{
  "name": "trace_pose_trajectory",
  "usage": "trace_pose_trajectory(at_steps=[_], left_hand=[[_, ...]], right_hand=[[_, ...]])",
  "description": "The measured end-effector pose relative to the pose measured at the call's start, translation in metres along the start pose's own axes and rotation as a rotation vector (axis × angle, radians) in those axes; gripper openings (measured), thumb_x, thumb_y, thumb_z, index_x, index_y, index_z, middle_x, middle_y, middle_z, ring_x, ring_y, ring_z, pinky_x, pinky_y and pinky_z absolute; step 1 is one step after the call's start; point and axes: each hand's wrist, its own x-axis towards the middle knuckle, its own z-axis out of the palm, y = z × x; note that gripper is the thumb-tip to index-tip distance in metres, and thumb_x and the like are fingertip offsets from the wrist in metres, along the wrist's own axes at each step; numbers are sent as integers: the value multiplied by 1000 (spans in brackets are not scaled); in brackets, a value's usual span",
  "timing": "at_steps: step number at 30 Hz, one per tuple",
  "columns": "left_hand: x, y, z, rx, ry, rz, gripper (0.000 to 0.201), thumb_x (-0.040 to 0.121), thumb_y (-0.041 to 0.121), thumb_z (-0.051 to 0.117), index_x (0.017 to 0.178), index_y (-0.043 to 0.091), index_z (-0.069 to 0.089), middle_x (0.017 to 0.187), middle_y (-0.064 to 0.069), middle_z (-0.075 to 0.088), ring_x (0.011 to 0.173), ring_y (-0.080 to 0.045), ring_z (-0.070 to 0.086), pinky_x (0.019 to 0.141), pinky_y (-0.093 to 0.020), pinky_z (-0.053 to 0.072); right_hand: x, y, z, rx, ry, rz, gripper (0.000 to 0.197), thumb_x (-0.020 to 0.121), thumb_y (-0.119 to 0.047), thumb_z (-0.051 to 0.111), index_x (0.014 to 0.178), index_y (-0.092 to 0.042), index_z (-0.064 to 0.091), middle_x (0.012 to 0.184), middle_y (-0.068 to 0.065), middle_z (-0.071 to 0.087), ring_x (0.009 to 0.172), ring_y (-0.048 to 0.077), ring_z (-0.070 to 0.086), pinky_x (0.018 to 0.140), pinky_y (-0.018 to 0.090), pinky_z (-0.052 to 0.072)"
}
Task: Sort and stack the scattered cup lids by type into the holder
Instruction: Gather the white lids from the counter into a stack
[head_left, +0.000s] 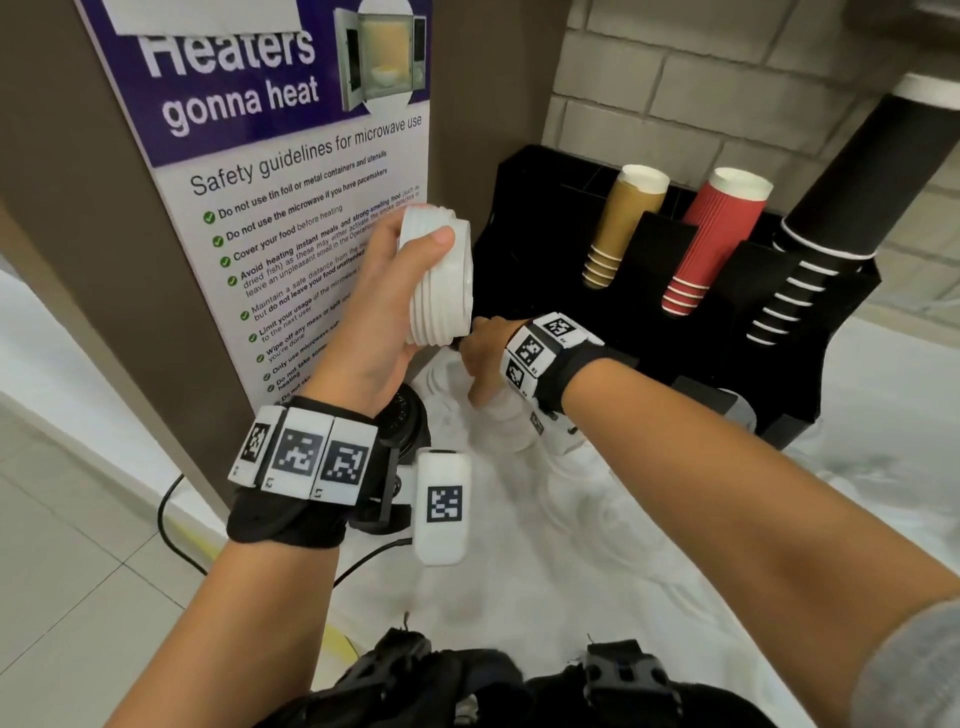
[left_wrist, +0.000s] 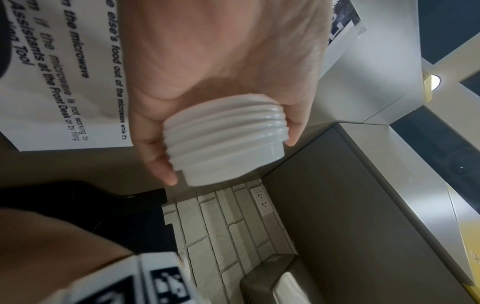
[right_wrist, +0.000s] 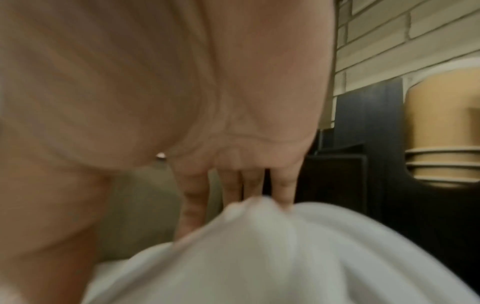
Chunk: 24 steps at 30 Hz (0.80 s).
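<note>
The fingers (left_wrist: 161, 164) and thumb (head_left: 434, 240) of the left hand (head_left: 387, 306) are curled round a stack of white lids (head_left: 441, 275), clamping it from opposite sides. The stack is nested tight, its rims showing as ridges in the left wrist view (left_wrist: 226, 139), and it is held up in the air, tilted on its side, in front of a microwave safety poster (head_left: 291, 171) and just left of the black holder (head_left: 649, 322).

The right hand (head_left: 485, 358) reaches down below the stack, with its fingers (right_wrist: 284, 187) pointing down side by side onto a white lid (right_wrist: 272, 236) lying on the counter (head_left: 519, 545). The right wrist view is blurred, so whether those fingers grip the lid or only touch it cannot be told. More pale lids lie faintly on the white counter near that hand, hard to make out.

The holder stands at the back of the counter against a brick wall (head_left: 701, 78). In its slots lean a stack of tan cups (head_left: 621, 228), a stack of red cups (head_left: 714, 239) and a stack of black cups (head_left: 841, 208). Both wrists wear black bands with marker tags.
</note>
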Motion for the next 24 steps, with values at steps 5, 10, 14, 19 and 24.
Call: trace_pose_trajectory(at_steps=[5,10,14,19,24], left_hand=[[0,-1,-3,9,4,-1,45,77,37,57,120,26,48,90,14,65,76,1,65,55,-22,50],[0,0,-6,22,21,-6,38,78,38,56,114,31,52,84,16,67,73,0,66,54,-21,49],[1,1,-6,18,16,-2,36,77,39,56,112,32,52,88,14,66,73,1,66,53,-22,50],[1,2,-1,-27,27,0,44,76,37,57,118,27,49,98,6,61,74,-2,66,57,-24,52],[3,1,4,-26,20,25,51,77,35,57,125,23,45,101,7,59,83,-4,62,65,-24,51]], right_hand=[[18,-19,18,13,95,-58,72,77,-41,70,139,-21,39,132,11,50,115,32,53,94,42,48],[29,-24,23,-92,60,-99,83,71,-44,73,142,-43,29,137,12,41,122,37,42,101,45,40],[34,-23,25,-20,93,-65,84,61,-40,78,133,-40,34,133,14,38,114,40,45,87,46,47],[19,-10,12,214,321,26,94,58,-50,80,136,-28,34,126,11,41,102,33,55,75,37,48],[-28,5,-12,690,523,-7,83,59,-33,85,123,-19,34,114,8,44,98,28,53,72,30,42]])
